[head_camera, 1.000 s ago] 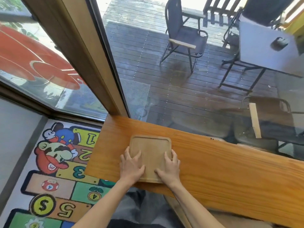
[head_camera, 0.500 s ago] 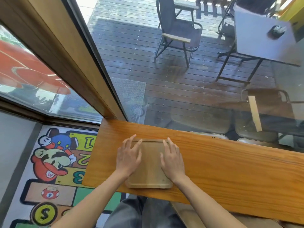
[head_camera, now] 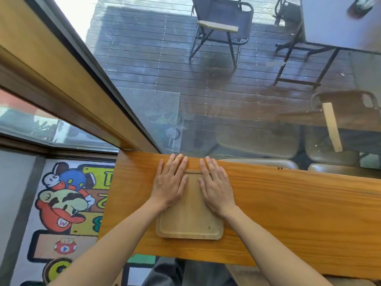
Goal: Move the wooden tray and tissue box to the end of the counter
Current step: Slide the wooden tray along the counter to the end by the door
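A pale square wooden tray with a shallow rim lies flat on the orange-brown wooden counter, near the counter's left end. My left hand lies flat over the tray's far left part, fingers stretched past its far edge onto the counter. My right hand lies flat on the tray's far right part, fingers spread. Neither hand grips anything. No tissue box is in view.
A glass window rises right behind the counter's far edge, with a wooden frame post at the left corner. Outside are a deck, folding chairs and a table. A cartoon floor mat lies left of the counter. Padded stools show behind the counter.
Both hands have slid forward from the tray's near edge to its far edge, fingers now reaching the counter beyond. The tray sits slightly farther from the counter's left end in view.
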